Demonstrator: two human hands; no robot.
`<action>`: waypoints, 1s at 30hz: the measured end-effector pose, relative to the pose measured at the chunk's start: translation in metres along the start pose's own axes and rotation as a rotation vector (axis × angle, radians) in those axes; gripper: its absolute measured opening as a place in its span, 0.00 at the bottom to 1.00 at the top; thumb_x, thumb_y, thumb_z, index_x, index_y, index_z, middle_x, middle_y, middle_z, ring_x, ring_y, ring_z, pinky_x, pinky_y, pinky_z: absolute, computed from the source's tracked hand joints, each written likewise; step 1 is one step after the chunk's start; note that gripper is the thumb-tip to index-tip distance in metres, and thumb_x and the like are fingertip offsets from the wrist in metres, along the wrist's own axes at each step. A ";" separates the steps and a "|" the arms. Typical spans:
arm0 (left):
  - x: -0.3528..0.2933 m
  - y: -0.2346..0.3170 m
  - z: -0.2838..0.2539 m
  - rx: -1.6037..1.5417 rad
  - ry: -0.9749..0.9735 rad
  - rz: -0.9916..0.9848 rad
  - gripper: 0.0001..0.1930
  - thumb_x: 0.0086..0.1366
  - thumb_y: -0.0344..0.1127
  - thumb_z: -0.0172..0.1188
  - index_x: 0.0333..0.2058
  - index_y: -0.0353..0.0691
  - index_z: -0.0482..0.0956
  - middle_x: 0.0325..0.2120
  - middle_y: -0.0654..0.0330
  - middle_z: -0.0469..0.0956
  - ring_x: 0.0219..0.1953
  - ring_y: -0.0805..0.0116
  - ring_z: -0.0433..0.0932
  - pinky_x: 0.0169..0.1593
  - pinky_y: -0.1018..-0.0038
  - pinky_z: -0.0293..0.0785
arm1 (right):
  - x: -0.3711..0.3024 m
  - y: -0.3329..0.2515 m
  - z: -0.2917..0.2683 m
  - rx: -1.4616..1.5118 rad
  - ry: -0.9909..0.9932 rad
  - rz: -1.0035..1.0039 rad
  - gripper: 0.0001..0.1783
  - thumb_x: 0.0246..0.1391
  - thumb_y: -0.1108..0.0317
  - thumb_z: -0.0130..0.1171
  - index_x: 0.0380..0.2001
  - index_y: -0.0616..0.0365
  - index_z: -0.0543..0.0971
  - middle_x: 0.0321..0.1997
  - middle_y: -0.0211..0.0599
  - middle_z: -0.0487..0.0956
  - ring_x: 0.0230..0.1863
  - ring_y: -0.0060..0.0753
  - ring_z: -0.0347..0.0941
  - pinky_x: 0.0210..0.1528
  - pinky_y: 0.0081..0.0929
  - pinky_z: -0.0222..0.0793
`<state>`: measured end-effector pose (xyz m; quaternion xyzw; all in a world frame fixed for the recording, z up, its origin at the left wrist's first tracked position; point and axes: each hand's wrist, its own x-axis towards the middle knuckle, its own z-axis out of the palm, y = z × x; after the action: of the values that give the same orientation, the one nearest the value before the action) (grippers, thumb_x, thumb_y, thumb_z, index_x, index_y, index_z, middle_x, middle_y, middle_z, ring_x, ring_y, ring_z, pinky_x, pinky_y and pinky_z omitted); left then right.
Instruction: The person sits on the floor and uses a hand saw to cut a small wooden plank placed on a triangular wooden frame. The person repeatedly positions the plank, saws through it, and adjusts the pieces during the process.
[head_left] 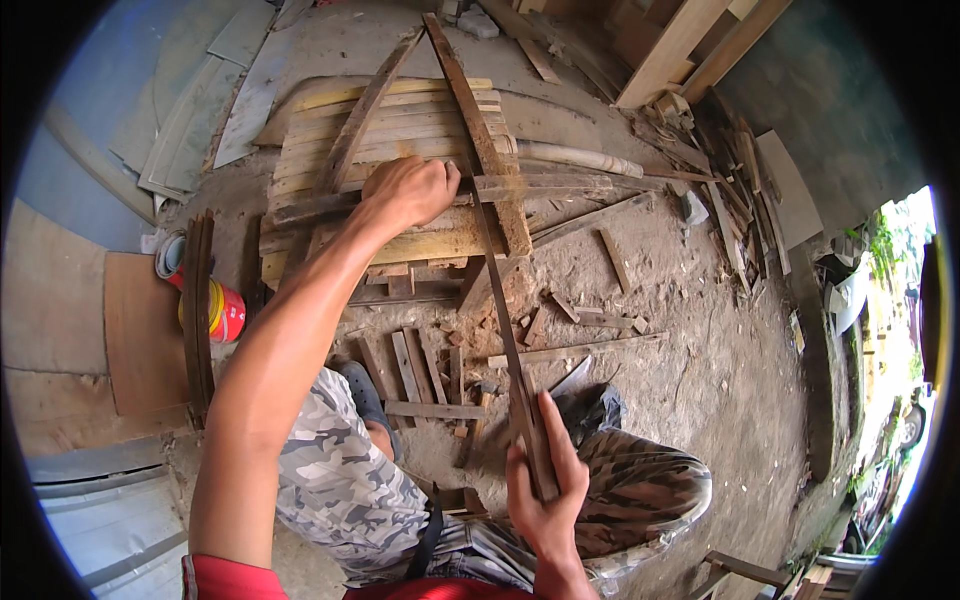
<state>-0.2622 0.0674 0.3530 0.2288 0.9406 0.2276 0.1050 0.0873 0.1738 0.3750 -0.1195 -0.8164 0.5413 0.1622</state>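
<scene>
My right hand (545, 480) is wrapped round the handle of a handsaw (504, 325). Its long dark blade, seen nearly edge-on, runs away from me to a wooden crosspiece (560, 186). The far part of the blade meets the wood just right of my left hand (408, 192). That hand is closed and presses down on the crosspiece, with part of its grip hidden beneath it. Two old boards, a left one (365, 115) and a right one (462, 95), lean together into a point at the far end. The crosspiece lies across both.
Under the boards is a low slatted wooden platform (300, 165). Short wood offcuts (420, 365) and a hammer (487, 388) lie on the dirt floor between my legs. A red and yellow can (228, 312) stands at the left. Scrap timber (735, 200) is piled at the right wall.
</scene>
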 end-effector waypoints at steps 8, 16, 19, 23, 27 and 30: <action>0.031 -0.038 0.034 0.059 0.113 -0.063 0.16 0.71 0.37 0.40 0.30 0.30 0.69 0.28 0.45 0.70 0.33 0.52 0.71 0.40 0.57 0.69 | 0.121 0.011 0.058 0.063 0.079 -0.092 0.35 0.52 0.77 0.55 0.67 0.56 0.67 0.53 0.58 0.80 0.55 0.41 0.79 0.53 0.30 0.73; 0.014 -0.007 -0.006 0.080 -0.140 -0.172 0.26 0.76 0.42 0.36 0.23 0.31 0.72 0.15 0.58 0.69 0.17 0.64 0.69 0.27 0.59 0.72 | -0.017 0.081 0.036 -0.029 0.052 -0.146 0.37 0.48 0.82 0.57 0.66 0.64 0.67 0.44 0.53 0.84 0.35 0.35 0.85 0.38 0.23 0.77; 0.001 0.009 -0.014 0.122 -0.122 -0.159 0.29 0.76 0.44 0.34 0.22 0.29 0.72 0.15 0.55 0.71 0.17 0.62 0.70 0.30 0.55 0.73 | -0.033 0.087 0.023 -0.057 0.051 -0.164 0.36 0.49 0.81 0.56 0.65 0.64 0.68 0.38 0.48 0.85 0.33 0.33 0.85 0.37 0.21 0.76; 0.015 -0.008 -0.016 0.083 -0.087 -0.151 0.31 0.76 0.45 0.35 0.22 0.25 0.72 0.14 0.49 0.73 0.18 0.58 0.72 0.34 0.54 0.74 | -0.003 0.059 0.023 -0.010 0.044 -0.118 0.36 0.49 0.80 0.56 0.65 0.63 0.68 0.36 0.45 0.85 0.35 0.25 0.83 0.39 0.20 0.75; 0.025 -0.027 -0.011 0.037 -0.081 -0.050 0.29 0.73 0.48 0.43 0.22 0.26 0.74 0.13 0.53 0.72 0.18 0.61 0.71 0.32 0.55 0.73 | 0.006 0.031 0.011 0.078 0.021 -0.025 0.36 0.51 0.81 0.55 0.66 0.62 0.67 0.44 0.48 0.85 0.41 0.19 0.80 0.45 0.20 0.74; 0.019 -0.036 -0.010 0.161 -0.024 0.128 0.27 0.69 0.51 0.50 0.21 0.31 0.73 0.12 0.60 0.68 0.17 0.65 0.66 0.27 0.59 0.69 | 0.012 0.016 0.001 0.092 -0.015 -0.004 0.35 0.53 0.82 0.55 0.67 0.62 0.66 0.51 0.51 0.83 0.46 0.20 0.79 0.47 0.20 0.73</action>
<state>-0.2957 0.0450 0.3427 0.2991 0.9380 0.1545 0.0828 0.0765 0.1835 0.3618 -0.1064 -0.7920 0.5788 0.1625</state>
